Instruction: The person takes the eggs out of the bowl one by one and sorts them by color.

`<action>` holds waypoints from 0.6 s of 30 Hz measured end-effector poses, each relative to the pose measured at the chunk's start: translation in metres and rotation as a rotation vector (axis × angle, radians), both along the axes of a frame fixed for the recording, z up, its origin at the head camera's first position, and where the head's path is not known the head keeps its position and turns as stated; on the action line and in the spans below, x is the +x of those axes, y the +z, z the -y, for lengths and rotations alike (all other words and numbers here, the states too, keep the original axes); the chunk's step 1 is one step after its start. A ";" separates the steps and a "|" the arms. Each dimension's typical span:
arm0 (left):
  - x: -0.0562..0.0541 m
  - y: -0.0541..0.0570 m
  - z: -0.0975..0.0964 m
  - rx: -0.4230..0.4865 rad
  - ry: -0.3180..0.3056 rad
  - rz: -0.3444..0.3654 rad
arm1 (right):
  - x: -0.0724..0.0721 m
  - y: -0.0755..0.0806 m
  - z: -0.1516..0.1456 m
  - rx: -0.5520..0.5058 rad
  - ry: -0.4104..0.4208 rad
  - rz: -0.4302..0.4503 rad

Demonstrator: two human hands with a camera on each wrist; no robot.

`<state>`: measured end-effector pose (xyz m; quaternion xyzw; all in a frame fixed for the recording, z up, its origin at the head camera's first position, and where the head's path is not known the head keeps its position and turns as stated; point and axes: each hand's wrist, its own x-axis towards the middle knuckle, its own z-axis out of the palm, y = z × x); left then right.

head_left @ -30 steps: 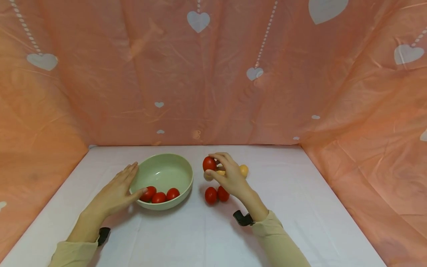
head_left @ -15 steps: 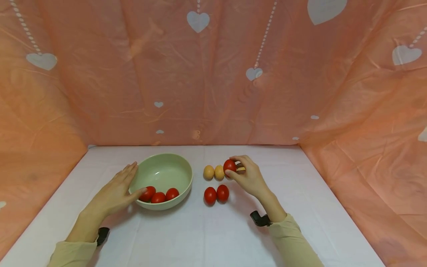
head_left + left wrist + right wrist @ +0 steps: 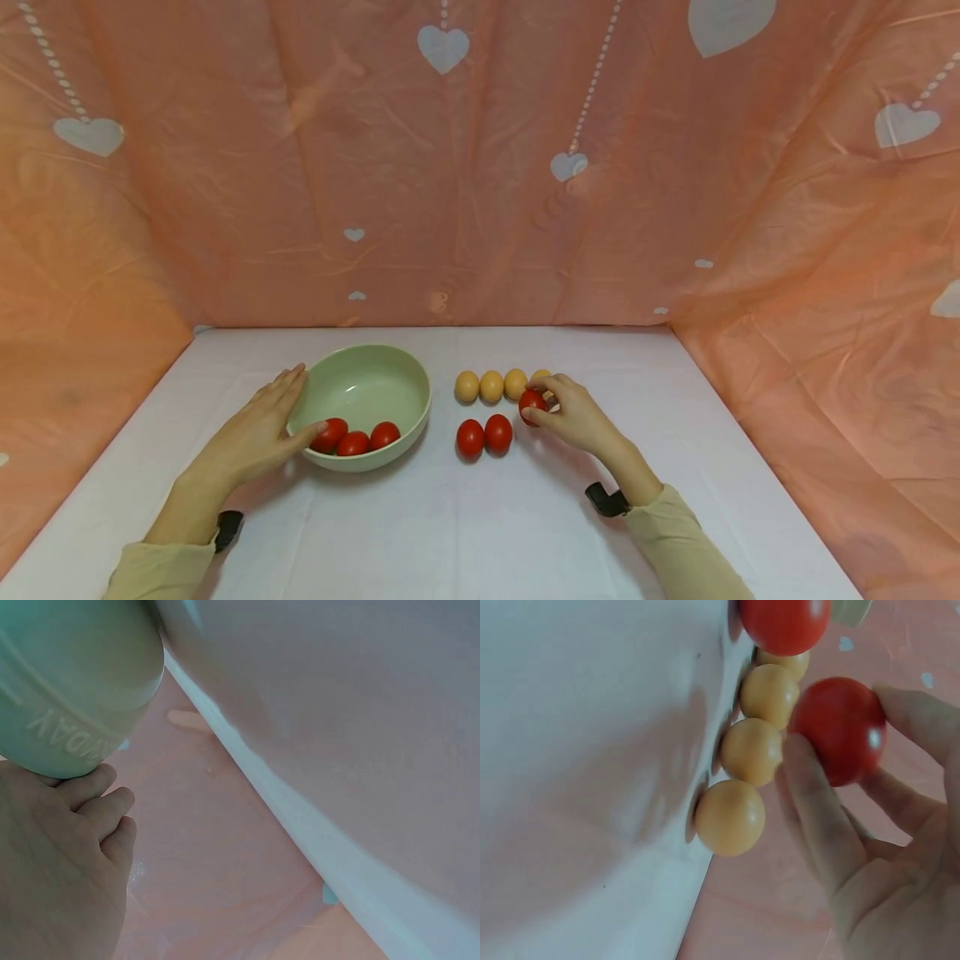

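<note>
My left hand (image 3: pixel 255 433) rests against the left side of a pale green bowl (image 3: pixel 367 367), fingers along its outside and thumb over the rim. Several glossy red eggs lie inside, among them a front red egg (image 3: pixel 352 443). In my right hand (image 3: pixel 577 414), thumb and fingers pinch another red egg (image 3: pixel 532 407), held above the table in front of the tan egg row. The right wrist view shows this held red egg (image 3: pixel 840 731) between the fingertips. Just left of that hand, two red eggs (image 3: pixel 484 437) lie side by side on the cloth.
A row of several tan eggs (image 3: pixel 491 386) lies behind the red pair, its right end partly hidden by my right hand. A white cloth (image 3: pixel 420 533) covers the table. Orange curtains (image 3: pixel 480 208) with pale hearts enclose the back and sides.
My right hand has carried the red egg rightward past the tan row, then nearer and lower to the right of the red pair. The left hand and bowl stay put.
</note>
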<state>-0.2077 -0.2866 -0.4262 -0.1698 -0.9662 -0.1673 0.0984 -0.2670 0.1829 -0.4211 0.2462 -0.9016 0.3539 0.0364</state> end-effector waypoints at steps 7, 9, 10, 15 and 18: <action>0.001 -0.001 0.001 0.009 -0.002 -0.002 | -0.002 -0.005 -0.001 0.082 0.054 0.069; 0.001 -0.001 0.001 0.011 -0.003 -0.003 | -0.002 -0.005 -0.001 0.110 0.062 0.093; 0.000 -0.001 0.001 0.011 -0.003 -0.004 | -0.001 -0.006 0.000 0.124 0.063 0.102; -0.001 -0.001 0.001 0.009 -0.004 -0.001 | -0.001 -0.008 0.001 0.157 0.079 0.124; -0.001 0.000 0.001 0.008 -0.004 0.007 | -0.001 -0.009 0.001 0.163 0.085 0.124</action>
